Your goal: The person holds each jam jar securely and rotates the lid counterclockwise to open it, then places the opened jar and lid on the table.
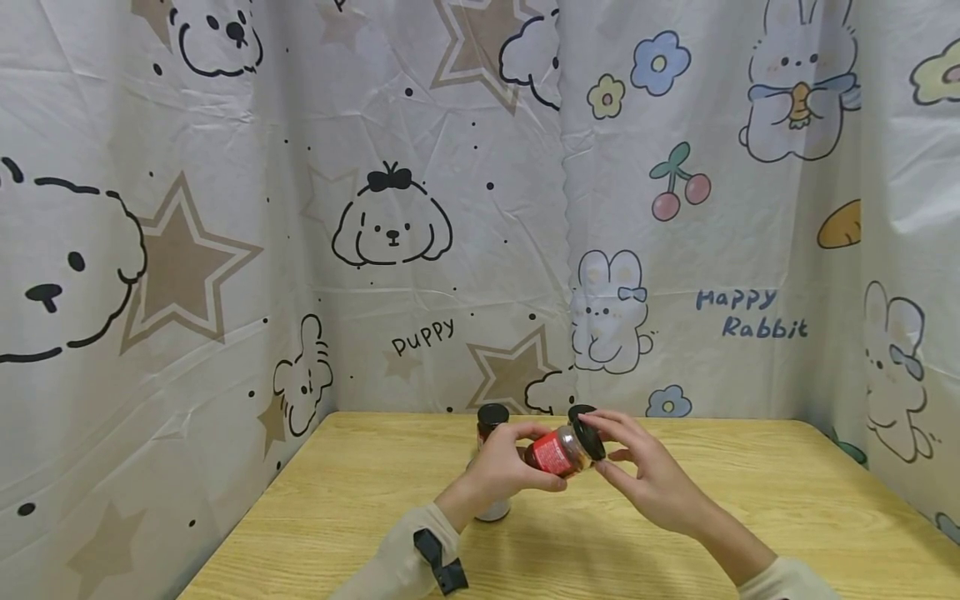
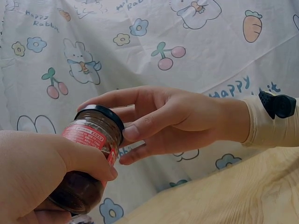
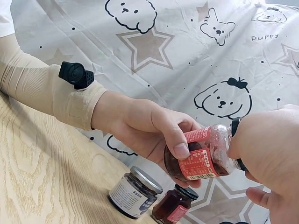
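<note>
Nearest the head camera, a beige left sleeve [image 1: 397, 554] with a small black device [image 1: 439, 560] on it leads up to the clear glass jar with a red label and dark contents [image 1: 551, 454], which I see held up off the table and tilted, mouth toward the right hand. The left hand [image 1: 504, 465] is curled round the jar's body; the right hand [image 1: 651, 477] has its fingers and thumb bent about the round black lid [image 1: 590, 439] at the mouth. I judge the work to be partway: both grips are made, the lid's turning seems in hand, and setting the jar down is left; whether the lid is loose or tight I cannot tell. Left of the held jar, a squat jar with a silver lid and pale label [image 3: 128, 198] and a small dark-red jar with a black lid [image 3: 170, 208] stand side by side, both lidded. These limit leftward and downward movement. Right of the held jar, I have bare yellow wood-grain table [image 1: 795, 492] to use; beyond it, the back edge meets a white cartoon-print curtain [image 1: 420, 108], leaving less depth there.
</note>
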{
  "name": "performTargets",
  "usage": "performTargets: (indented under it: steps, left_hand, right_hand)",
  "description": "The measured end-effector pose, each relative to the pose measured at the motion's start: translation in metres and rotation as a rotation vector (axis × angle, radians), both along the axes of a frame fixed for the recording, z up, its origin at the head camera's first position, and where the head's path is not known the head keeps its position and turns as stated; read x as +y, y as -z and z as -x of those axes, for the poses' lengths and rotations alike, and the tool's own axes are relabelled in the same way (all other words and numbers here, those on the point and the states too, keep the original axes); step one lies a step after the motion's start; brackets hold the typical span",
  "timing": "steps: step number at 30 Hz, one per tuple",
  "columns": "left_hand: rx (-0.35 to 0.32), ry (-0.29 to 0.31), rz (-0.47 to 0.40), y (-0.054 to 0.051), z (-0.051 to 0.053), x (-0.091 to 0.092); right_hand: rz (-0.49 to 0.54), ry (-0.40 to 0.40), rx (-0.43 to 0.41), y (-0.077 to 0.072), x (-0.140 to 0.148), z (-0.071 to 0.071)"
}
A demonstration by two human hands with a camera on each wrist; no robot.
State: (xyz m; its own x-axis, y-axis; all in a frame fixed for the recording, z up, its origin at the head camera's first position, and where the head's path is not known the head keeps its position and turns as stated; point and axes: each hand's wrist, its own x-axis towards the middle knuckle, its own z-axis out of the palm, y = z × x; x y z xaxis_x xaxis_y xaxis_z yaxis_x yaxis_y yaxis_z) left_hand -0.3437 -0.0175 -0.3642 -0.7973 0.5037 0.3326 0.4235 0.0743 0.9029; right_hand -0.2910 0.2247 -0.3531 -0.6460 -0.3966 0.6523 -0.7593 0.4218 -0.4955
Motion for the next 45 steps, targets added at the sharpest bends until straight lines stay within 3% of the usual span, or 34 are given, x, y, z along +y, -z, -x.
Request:
performTargets:
  steps: [27,45]
  left_hand:
    - [0.003,-0.006,0.014,0.0005,-0.0008,0.0008]
    - [0.015,-0.015,0.019,-0.0004,-0.0005,0.0000]
  right_hand:
    - [0.074,-0.008,-0.009,0.0018,-0.0045,-0.0010]
    - [0.032,-0.007,0.028,0.0006,-0.0049,-0.0015]
